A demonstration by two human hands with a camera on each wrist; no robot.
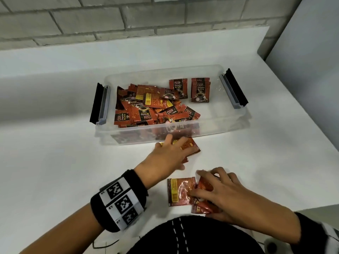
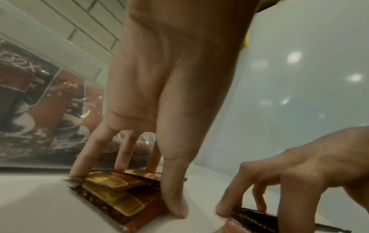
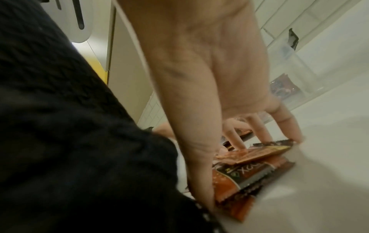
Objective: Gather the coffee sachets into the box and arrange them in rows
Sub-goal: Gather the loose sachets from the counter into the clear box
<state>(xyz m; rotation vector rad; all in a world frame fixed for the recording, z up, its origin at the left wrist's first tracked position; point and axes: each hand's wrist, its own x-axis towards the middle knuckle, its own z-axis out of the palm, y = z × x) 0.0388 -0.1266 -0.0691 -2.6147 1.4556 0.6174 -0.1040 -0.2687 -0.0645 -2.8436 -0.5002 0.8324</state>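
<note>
ahead of left hand (image 1: 170,154), box (image 1: 220,128) wall

I see a white table (image 1: 55,171) that runs back to a low white ledge (image 1: 165,44) along its far edge. Behind the ledge stands a brick wall (image 1: 91,21), pale grey with lighter mortar lines. On the right a plain pale panel (image 1: 311,43) rises beside the table's corner. The light is soft and even and throws faint shadows on the tabletop. My left wrist view shows round bright reflections (image 2: 295,56) on a pale surface.
</note>
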